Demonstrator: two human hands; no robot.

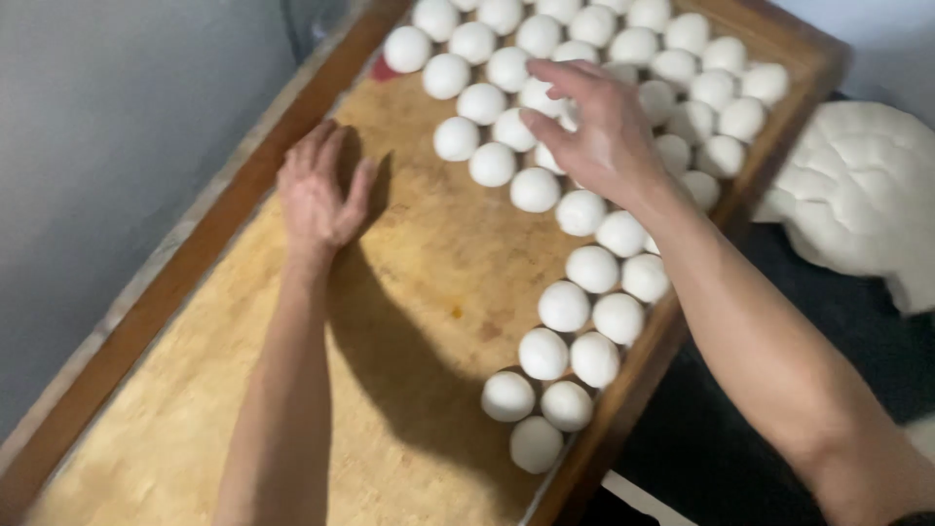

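Round white dough balls (564,306) fill the big shallow wooden tray (243,185) along its right side, packed from about 12 o'clock down to roughly 5 o'clock, mostly touching each other and hugging the dark raised rim. Everything from the middle out to 9 o'clock and down to 7 o'clock is bare floury board, so plenty of free room there. Left hand (319,190) lies palm-down on that bare patch close to the left rim, fingers (326,146) loosely spread and nearly flat, holding nothing. Right hand (596,127) hovers over the crowd of balls toward 1 o'clock, fingers (560,73) curled and a bit apart; honestly can't tell if it's gripping one or just touching the tops. Off the tray at 3 o'clock sits a lumpy white mass of dough (857,185) on a dark surface, well clear of the rim.
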